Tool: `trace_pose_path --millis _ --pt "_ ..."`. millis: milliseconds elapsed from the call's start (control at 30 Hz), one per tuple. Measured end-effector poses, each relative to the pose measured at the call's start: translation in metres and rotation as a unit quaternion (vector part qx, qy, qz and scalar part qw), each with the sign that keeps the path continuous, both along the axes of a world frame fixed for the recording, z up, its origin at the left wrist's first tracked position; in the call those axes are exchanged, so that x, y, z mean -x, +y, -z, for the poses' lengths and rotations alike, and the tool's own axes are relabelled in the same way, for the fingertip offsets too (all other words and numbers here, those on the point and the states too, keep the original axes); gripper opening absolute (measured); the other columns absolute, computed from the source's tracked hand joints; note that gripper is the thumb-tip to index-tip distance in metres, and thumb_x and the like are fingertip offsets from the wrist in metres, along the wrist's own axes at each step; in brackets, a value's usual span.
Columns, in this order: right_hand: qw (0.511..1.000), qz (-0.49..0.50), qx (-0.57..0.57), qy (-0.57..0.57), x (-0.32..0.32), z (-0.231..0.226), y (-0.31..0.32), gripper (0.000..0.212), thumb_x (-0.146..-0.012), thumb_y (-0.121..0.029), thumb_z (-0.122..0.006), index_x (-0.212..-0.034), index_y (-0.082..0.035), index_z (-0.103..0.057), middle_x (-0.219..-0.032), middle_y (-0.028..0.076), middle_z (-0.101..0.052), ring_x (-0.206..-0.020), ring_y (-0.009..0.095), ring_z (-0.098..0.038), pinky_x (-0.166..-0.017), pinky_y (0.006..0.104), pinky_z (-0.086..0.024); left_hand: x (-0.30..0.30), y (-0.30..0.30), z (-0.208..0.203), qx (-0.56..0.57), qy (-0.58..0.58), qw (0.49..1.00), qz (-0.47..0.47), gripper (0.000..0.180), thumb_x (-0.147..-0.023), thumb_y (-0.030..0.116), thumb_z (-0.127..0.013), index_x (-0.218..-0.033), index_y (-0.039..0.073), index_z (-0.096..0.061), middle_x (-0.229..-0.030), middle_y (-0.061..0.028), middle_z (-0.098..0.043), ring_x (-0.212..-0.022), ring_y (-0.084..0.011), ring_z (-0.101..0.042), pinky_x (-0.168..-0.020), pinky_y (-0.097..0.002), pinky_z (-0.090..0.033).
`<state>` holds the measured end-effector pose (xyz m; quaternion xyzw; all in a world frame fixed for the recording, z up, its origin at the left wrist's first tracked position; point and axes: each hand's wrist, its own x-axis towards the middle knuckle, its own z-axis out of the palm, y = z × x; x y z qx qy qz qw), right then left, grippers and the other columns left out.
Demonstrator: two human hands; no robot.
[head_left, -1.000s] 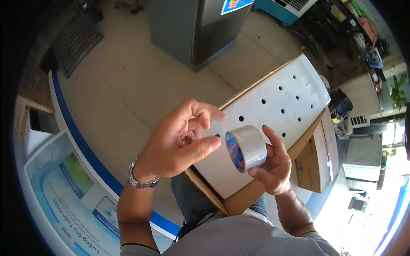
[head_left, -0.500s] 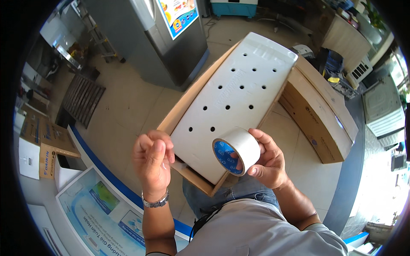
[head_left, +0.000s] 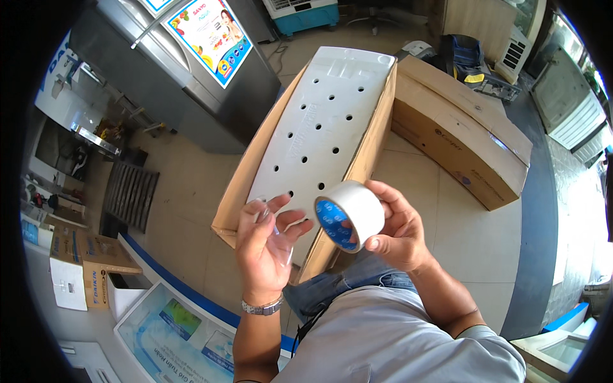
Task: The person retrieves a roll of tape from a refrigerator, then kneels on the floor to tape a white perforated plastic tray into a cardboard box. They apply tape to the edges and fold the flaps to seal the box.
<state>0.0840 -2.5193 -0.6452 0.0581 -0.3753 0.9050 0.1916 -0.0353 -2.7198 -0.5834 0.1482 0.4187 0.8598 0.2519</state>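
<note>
My right hand (head_left: 401, 231) grips a wide roll of packing tape (head_left: 365, 207), thumb on its near rim and fingers round the far side and in the core. The roll is whitish outside, with a blue-printed inner ring. My left hand (head_left: 262, 246), a metal watch on its wrist, has its fingers curled and partly spread, with a crumpled strip of clear tape (head_left: 281, 247) clinging to them. Beyond both hands stands a long open cardboard box (head_left: 370, 137). Inside it lies a white foam block (head_left: 332, 137) with several round holes.
To the right lies a long closed carton (head_left: 460, 140). A grey refrigerator (head_left: 211, 108) stands at the far left, a slatted dark pallet (head_left: 131, 195) left of the box. Small cartons (head_left: 96, 262) and a printed panel (head_left: 172, 338) are at the near left.
My left hand has moved right, nearer the roll, its fingers spreading. The clear strip shows more plainly now. The view has shifted, putting the foam-filled box further left; the roll stays in my right hand.
</note>
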Motion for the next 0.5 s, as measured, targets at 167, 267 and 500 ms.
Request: trace_pose_path --millis 167,267,500 --pt "1.0 0.015 0.022 -0.007 -0.011 0.006 0.011 0.089 -0.081 0.004 -0.085 -0.156 0.0 -0.038 -0.136 0.016 -0.066 -0.127 0.023 -0.063 -0.109 0.0389 -0.05 -0.004 0.016 -0.003 -0.076 -0.038 0.994 0.074 0.035 -0.112 0.036 -0.042 -0.121 0.006 -0.059 -0.149 -0.0242 -0.05 -0.139 -0.0482 -0.049 -0.105 -0.0663 -0.053" --pt "0.999 0.026 0.017 -0.011 -0.01 0.013 0.013 0.089 -0.081 0.002 -0.086 -0.156 0.0 -0.038 -0.136 0.015 -0.066 -0.127 0.023 -0.063 -0.109 0.0384 -0.05 -0.004 0.018 -0.007 -0.074 -0.028 0.993 0.084 0.037 -0.113 0.04 -0.037 -0.122 0.01 -0.056 -0.15 -0.0189 -0.05 -0.136 -0.043 -0.054 -0.106 -0.0659 -0.053" --pt "0.999 0.018 0.009 -0.047 -0.012 0.01 0.009 0.087 -0.081 0.005 -0.085 -0.155 0.001 -0.039 -0.128 0.012 -0.068 -0.121 0.021 -0.065 -0.106 0.0376 -0.052 -0.006 0.02 -0.007 -0.033 -0.044 0.998 0.024 0.033 -0.112 0.037 -0.043 -0.115 0.008 -0.059 -0.132 -0.0177 -0.061 -0.118 -0.037 -0.065 -0.091 -0.0549 -0.061"
